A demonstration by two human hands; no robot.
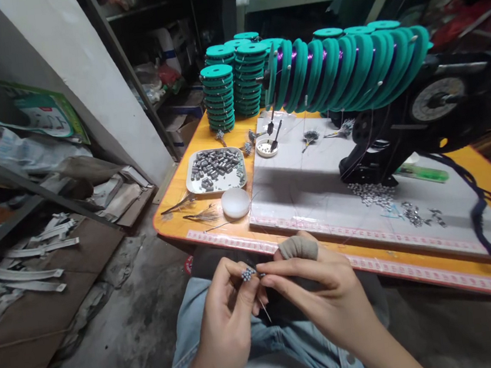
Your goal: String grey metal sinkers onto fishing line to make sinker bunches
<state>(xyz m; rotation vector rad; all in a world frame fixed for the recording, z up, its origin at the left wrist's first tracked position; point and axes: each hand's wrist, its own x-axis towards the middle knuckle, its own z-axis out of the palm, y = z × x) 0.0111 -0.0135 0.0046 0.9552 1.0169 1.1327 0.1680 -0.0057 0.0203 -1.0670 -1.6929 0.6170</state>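
Note:
My left hand [229,313] pinches a small cluster of grey beads [247,274] between thumb and forefinger, just past the front edge of the table and over my lap. A thin wire or needle [265,310] points down below it. Close on the right, my right hand [323,281] has thumb and forefinger pressed together by the cluster, on something too small to make out. A grey cloth wrap [299,248] covers one of its fingers.
A white tray [196,181] of grey cylinders, a round white lid [236,203] and a small dish [267,147] lie on the orange table [172,201]. Green spools [220,98] stand behind. At right is a black machine [381,133] beside loose metal pieces [371,194].

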